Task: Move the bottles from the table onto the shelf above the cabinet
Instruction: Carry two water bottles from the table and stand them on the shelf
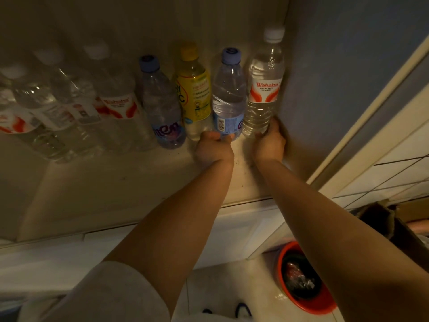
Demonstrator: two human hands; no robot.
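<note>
Head view: we are gripping a blue-capped bottle (228, 96) with our left hand (213, 148) and a white-capped bottle (264, 87) with our right hand (270, 142), tight against the side wall (325, 77); leftmost bottles (34, 101) are blurring.

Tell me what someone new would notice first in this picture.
Two bare arms reach up to a row of bottles along the shelf. The left hand grips a blue-capped bottle; the right hand holds a Wahaha bottle by the wall. A yellow bottle stands out mid-row.
</note>
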